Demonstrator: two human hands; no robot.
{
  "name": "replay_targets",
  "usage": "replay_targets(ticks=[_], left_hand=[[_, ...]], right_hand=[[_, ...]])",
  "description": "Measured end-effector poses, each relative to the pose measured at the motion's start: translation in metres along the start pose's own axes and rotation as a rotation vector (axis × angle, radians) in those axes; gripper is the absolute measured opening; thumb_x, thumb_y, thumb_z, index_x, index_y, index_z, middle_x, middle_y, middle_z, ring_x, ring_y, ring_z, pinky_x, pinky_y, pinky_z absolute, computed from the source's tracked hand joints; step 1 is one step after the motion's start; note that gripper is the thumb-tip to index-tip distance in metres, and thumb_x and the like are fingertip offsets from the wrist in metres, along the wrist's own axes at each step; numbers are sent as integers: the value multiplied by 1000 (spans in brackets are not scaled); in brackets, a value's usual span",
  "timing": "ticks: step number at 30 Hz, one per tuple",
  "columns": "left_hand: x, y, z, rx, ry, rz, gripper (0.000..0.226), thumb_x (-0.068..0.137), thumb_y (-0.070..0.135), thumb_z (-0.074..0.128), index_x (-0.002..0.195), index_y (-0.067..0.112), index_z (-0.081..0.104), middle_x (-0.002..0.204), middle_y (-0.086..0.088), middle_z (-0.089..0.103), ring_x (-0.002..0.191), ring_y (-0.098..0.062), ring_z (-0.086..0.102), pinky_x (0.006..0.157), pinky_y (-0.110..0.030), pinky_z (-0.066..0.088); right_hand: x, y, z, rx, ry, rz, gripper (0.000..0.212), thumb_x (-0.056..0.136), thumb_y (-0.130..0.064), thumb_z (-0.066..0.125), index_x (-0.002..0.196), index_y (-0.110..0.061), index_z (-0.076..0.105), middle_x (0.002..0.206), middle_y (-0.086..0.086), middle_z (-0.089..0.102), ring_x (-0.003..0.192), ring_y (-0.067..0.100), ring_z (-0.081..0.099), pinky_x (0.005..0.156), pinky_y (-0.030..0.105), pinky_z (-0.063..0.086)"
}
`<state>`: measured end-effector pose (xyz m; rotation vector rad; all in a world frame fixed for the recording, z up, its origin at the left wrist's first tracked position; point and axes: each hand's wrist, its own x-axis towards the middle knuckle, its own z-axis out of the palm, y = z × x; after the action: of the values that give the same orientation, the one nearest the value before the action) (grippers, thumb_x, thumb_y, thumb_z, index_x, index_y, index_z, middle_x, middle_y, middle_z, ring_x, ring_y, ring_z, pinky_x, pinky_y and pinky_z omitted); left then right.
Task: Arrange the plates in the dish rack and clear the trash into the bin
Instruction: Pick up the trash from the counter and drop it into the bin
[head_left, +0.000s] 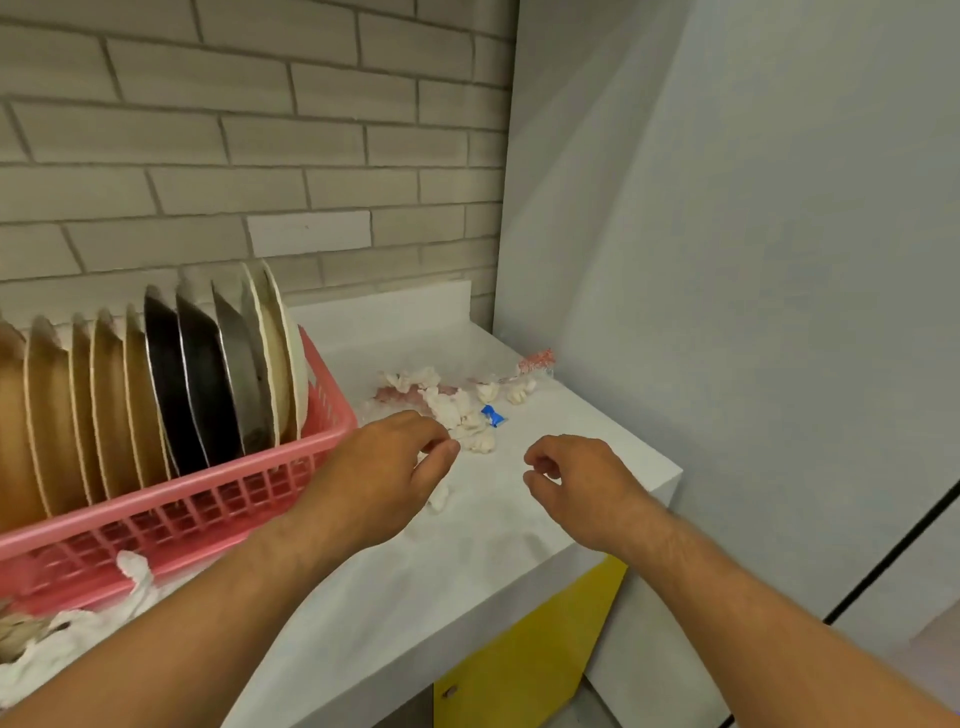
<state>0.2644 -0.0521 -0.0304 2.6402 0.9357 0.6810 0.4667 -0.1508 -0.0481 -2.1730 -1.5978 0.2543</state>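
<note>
Several plates, tan, black, grey and white, stand on edge in a pink dish rack at the left. Crumpled white tissue scraps lie scattered on the white counter, with a blue wrapper and a clear red-printed wrapper among them. My left hand hovers at the near edge of the scraps, fingers curled, and seems to pinch a small white piece. More tissue shows just under it. My right hand hangs loosely curled over the counter, holding nothing.
More crumpled tissue lies in front of the rack at the lower left. A brick wall runs behind, a plain white wall stands at the right. The counter ends at the right above a yellow cabinet door. No bin is in view.
</note>
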Motion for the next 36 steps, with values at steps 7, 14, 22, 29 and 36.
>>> replay_targets(ticks=[7, 14, 22, 29, 36], left_hand=[[59, -22, 45, 20, 11, -58, 27, 96, 45, 41, 102, 31, 63, 96, 18, 59, 84, -4, 54, 77, -24, 46], [125, -43, 76, 54, 66, -152, 20, 94, 42, 45, 93, 33, 63, 86, 18, 57, 78, -5, 53, 71, -24, 43], [164, -56, 96, 85, 113, -222, 19, 94, 40, 47, 97, 32, 65, 87, 20, 56, 81, -5, 52, 75, -24, 42], [193, -58, 104, 90, 135, -246, 18, 95, 33, 47, 91, 30, 65, 84, 17, 59, 78, -4, 53, 69, -17, 39], [212, -61, 102, 128, 104, -272, 20, 96, 33, 45, 96, 27, 64, 90, 14, 60, 82, -7, 54, 73, -23, 45]], right_hand=[[81, 54, 14, -83, -84, 47, 32, 98, -36, 48, 125, -22, 56, 124, -4, 58, 110, 14, 54, 93, 25, 45], [190, 90, 29, -89, -94, -54, 35, 99, -34, 47, 131, -21, 53, 137, -3, 49, 119, 17, 50, 97, 25, 40], [253, 118, 65, -256, -231, -134, 33, 99, -29, 40, 130, -19, 47, 126, 4, 52, 113, 26, 46, 88, 37, 46], [258, 122, 64, -8, -136, -145, 17, 99, -19, 35, 106, -12, 49, 98, 9, 63, 85, 26, 58, 73, 39, 49], [281, 99, 78, -132, -296, -209, 42, 98, -49, 38, 135, -30, 45, 116, 7, 61, 101, 26, 58, 73, 28, 39]])
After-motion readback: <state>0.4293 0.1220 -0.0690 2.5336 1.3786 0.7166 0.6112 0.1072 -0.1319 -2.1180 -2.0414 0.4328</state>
